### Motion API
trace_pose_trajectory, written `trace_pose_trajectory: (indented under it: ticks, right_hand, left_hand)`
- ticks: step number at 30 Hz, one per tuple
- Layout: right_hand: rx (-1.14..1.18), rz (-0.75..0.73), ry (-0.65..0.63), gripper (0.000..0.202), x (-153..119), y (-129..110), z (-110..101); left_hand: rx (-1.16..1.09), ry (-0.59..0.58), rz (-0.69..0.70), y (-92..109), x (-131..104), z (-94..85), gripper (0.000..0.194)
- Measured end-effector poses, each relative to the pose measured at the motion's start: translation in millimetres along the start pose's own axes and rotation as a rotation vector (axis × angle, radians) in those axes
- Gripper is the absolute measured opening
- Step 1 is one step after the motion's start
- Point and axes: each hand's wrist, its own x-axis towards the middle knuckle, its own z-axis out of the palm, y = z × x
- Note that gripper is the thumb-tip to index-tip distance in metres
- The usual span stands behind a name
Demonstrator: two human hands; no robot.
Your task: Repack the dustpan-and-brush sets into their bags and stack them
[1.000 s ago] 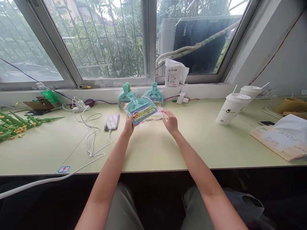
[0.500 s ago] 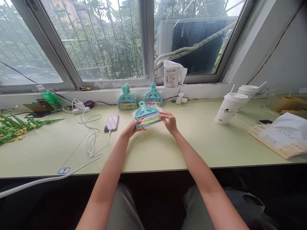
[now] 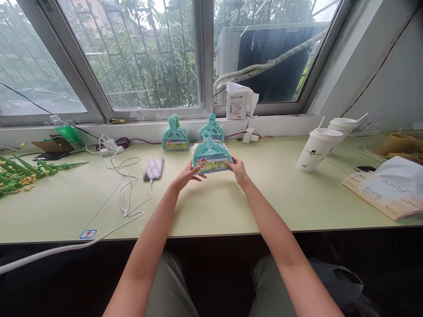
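Observation:
Between my two hands is a teal mini dustpan and brush set (image 3: 213, 157) in clear wrapping, held upright above the table with its handle up and its printed label facing me. My left hand (image 3: 189, 175) grips its lower left corner, thumb in front. On the lower right edge my right hand (image 3: 238, 169) is closed, thumb also in front. Just behind it, a similar teal set (image 3: 212, 122) leans at the window wall, partly covered by the held one. A row of several more wrapped sets (image 3: 175, 136) stands to its left.
A phone (image 3: 153, 169) lies left on a white cable (image 3: 132, 214). White cups with straws (image 3: 316, 150) and a paper bag (image 3: 385, 190) are at right. Green plastic pieces (image 3: 20, 174) lie far left. A tissue pack (image 3: 237, 105) stands on the sill (image 3: 277, 121).
The held dustpan set has shifted right and turned from a tilt to level and upright. My right hand has moved from its upper right side to the lower right edge.

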Motion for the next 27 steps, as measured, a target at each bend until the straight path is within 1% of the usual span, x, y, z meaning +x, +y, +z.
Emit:
trace_pose_trajectory:
  ticks: [2, 4, 6, 8, 11, 14, 17, 20, 22, 27]
  right_hand:
    - [0.040, 0.021, 0.077, 0.056, 0.5, -0.4, -1.8]
    - [0.062, 0.036, 0.086, 0.056, 0.2, -0.7, -2.8]
    - [0.057, 0.032, 0.039, 0.056, -1.2, -1.2, -2.0]
    - [0.032, 0.009, -0.019, 0.055, -3.2, -1.9, 0.4]
    - [-0.025, -0.038, -0.079, 0.057, -5.0, -2.5, 4.8]
    - [-0.118, -0.097, -0.105, 0.060, -4.0, -0.9, 7.8]
    - [-0.309, -0.211, -0.092, 0.056, -2.6, 1.8, 9.8]
    - [-0.500, -0.314, -0.075, 0.041, -5.0, 3.3, 13.0]
    - [-0.557, -0.339, -0.067, 0.038, -8.8, 3.5, 16.8]
    - [-0.537, -0.327, -0.020, 0.041, -13.2, 5.3, 34.6]
  left_hand:
    - [0.053, 0.009, 0.051, -0.9, 1.3, 2.2, 0.074]
    - [0.127, 0.091, 0.089, -5.6, 6.2, 3.0, 0.075]
    - [0.167, 0.223, 0.124, -11.9, 13.2, 1.6, 0.064]
    - [0.150, 0.346, 0.174, -17.2, 19.5, -1.1, 0.050]
    - [0.079, 0.466, 0.236, -19.9, 23.9, -5.0, 0.038]
    - [0.058, 0.518, 0.238, -18.7, 22.8, -7.5, 0.033]
    - [0.097, 0.547, 0.229, -18.9, 20.4, -10.8, 0.034]
    - [0.198, 0.586, 0.248, -22.3, 19.6, -15.3, 0.046]
    - [0.304, 0.650, 0.277, -25.0, 19.6, -17.7, 0.049]
    - [0.520, 0.895, 0.316, -25.7, 14.8, -19.8, 0.039]
